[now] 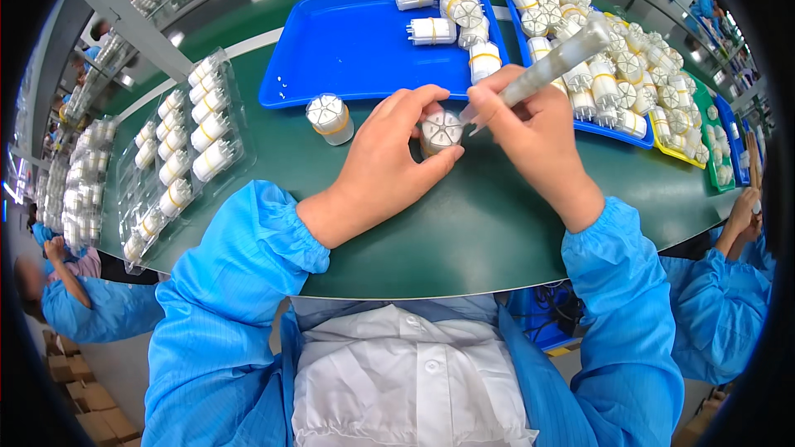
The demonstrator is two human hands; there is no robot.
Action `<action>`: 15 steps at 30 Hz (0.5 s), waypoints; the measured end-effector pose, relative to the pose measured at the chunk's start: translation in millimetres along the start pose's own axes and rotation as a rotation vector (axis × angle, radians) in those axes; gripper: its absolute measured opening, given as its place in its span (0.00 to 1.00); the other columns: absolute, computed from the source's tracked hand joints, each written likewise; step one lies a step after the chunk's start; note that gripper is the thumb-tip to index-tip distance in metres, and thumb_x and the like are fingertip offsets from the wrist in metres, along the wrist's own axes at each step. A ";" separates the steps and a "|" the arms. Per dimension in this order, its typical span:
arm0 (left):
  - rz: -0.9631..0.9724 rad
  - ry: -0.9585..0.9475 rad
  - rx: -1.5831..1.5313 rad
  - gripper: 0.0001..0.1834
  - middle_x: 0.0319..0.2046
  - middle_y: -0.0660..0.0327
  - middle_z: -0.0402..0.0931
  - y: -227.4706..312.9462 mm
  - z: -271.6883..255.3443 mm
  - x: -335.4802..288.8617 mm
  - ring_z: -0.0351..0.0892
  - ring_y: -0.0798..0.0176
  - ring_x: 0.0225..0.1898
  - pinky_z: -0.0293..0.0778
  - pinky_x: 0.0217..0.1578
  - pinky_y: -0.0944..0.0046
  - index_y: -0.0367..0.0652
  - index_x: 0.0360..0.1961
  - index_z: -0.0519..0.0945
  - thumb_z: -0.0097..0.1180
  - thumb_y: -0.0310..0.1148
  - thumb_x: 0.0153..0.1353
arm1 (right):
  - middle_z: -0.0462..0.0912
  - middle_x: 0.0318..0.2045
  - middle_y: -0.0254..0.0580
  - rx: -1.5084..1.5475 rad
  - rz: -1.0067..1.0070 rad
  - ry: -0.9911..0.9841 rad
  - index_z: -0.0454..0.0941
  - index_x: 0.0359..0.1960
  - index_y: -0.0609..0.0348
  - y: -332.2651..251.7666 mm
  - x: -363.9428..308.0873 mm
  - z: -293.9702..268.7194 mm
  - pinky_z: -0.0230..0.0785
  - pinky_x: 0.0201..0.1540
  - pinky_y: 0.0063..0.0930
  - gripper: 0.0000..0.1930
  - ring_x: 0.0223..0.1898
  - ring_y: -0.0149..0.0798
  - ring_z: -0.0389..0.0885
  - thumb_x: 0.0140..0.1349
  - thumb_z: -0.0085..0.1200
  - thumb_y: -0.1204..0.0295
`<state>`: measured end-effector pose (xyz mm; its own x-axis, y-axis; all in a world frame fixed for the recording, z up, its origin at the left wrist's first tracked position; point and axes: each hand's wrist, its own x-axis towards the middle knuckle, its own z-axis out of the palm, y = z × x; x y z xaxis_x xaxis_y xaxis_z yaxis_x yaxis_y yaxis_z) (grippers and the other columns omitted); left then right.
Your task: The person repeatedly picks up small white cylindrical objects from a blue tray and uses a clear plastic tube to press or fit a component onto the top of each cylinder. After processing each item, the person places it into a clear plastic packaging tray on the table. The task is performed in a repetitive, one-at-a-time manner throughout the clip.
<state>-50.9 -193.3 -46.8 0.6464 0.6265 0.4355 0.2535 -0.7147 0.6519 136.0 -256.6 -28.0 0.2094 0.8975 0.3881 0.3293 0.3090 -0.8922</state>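
Note:
My left hand [391, 147] curls its thumb and fingers round a white cylindrical part [441, 131], which stands upright on the green table. Its round top is divided into wedge-shaped segments. In my right hand [537, 128] is a whitish translucent tube [559, 58] with a narrow tip. The tube slants up to the right, and its tip is beside the rim of the part; whether it touches cannot be made out. Just left of my left hand stands a similar cylinder [330, 119] with a yellowish band.
A blue tray [356, 41] holds several cylinders at its right end. Further right are a fuller blue tray [613, 131], a yellow tray [691, 159] and a green tray [722, 184]. Clear plastic packaging [236, 128] with cylinders lies left. Co-workers' blue sleeves [720, 310] show at both sides.

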 end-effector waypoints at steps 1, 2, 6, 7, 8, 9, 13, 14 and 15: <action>0.019 0.028 -0.049 0.31 0.46 0.54 0.79 -3.0 3.3 -1.6 0.80 0.60 0.48 0.76 0.48 0.63 0.38 0.59 0.73 0.69 0.27 0.53 | 0.82 0.26 0.35 -0.010 -0.008 -0.004 0.81 0.34 0.64 0.7 0.2 0.2 0.70 0.29 0.21 0.08 0.27 0.25 0.79 0.64 0.62 0.71; 0.038 0.056 -0.098 0.32 0.47 0.53 0.80 -5.3 5.0 -3.2 0.80 0.59 0.48 0.76 0.49 0.62 0.37 0.60 0.72 0.69 0.27 0.54 | 0.82 0.26 0.35 -0.020 -0.015 -0.009 0.81 0.34 0.64 1.4 0.5 0.5 0.70 0.29 0.21 0.08 0.27 0.25 0.78 0.64 0.62 0.71; 0.075 0.060 -0.094 0.34 0.48 0.52 0.81 -7.5 7.4 -2.8 0.81 0.58 0.49 0.76 0.51 0.61 0.36 0.61 0.69 0.69 0.27 0.53 | 0.81 0.25 0.34 -0.047 -0.015 -0.054 0.81 0.35 0.64 5.4 0.0 0.4 0.68 0.28 0.22 0.08 0.26 0.24 0.77 0.64 0.62 0.71; 0.082 0.063 -0.076 0.33 0.48 0.52 0.81 -7.4 7.2 -2.6 0.81 0.58 0.49 0.76 0.51 0.61 0.36 0.61 0.70 0.69 0.27 0.53 | 0.81 0.25 0.34 -0.049 0.003 -0.071 0.82 0.35 0.64 4.2 -0.6 1.2 0.68 0.28 0.22 0.08 0.25 0.24 0.76 0.64 0.62 0.71; 0.090 0.067 -0.058 0.33 0.48 0.53 0.80 -7.1 6.8 -2.5 0.81 0.58 0.48 0.76 0.50 0.61 0.36 0.60 0.71 0.69 0.27 0.53 | 0.81 0.25 0.34 -0.072 -0.021 -0.070 0.82 0.35 0.64 4.8 -1.4 2.1 0.68 0.28 0.22 0.08 0.26 0.24 0.76 0.64 0.62 0.71; 0.103 0.060 0.013 0.32 0.48 0.53 0.80 -6.7 6.4 -1.9 0.81 0.58 0.48 0.76 0.50 0.61 0.36 0.59 0.71 0.70 0.27 0.53 | 0.81 0.25 0.34 -0.095 -0.046 -0.068 0.82 0.35 0.64 5.8 -1.8 2.7 0.68 0.28 0.22 0.08 0.26 0.24 0.76 0.64 0.62 0.71; 0.068 0.021 0.119 0.30 0.48 0.54 0.78 -6.1 5.2 -0.9 0.80 0.59 0.46 0.76 0.48 0.62 0.37 0.57 0.73 0.70 0.28 0.53 | 0.81 0.25 0.34 -0.073 -0.065 -0.037 0.82 0.35 0.64 12.2 -2.2 2.8 0.69 0.28 0.22 0.07 0.26 0.24 0.77 0.64 0.62 0.71; 0.038 0.007 0.101 0.29 0.48 0.54 0.78 -6.2 5.0 -0.9 0.80 0.59 0.46 0.76 0.48 0.62 0.37 0.56 0.74 0.71 0.28 0.53 | 0.81 0.25 0.34 -0.053 -0.059 -0.020 0.81 0.35 0.64 9.4 -1.1 2.1 0.69 0.28 0.22 0.07 0.26 0.24 0.77 0.64 0.62 0.71; 0.039 0.021 0.056 0.30 0.48 0.53 0.78 -5.5 5.4 -2.1 0.80 0.59 0.46 0.76 0.48 0.62 0.37 0.56 0.74 0.71 0.28 0.53 | 0.81 0.25 0.34 -0.033 -0.050 -0.007 0.81 0.34 0.63 5.2 -0.1 1.0 0.69 0.28 0.22 0.07 0.26 0.24 0.77 0.64 0.62 0.71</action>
<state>-49.7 -192.4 -54.7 0.6412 0.6041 0.4732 0.2685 -0.7543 0.5991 136.9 -254.8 -33.0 0.1859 0.8835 0.4300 0.3689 0.3428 -0.8639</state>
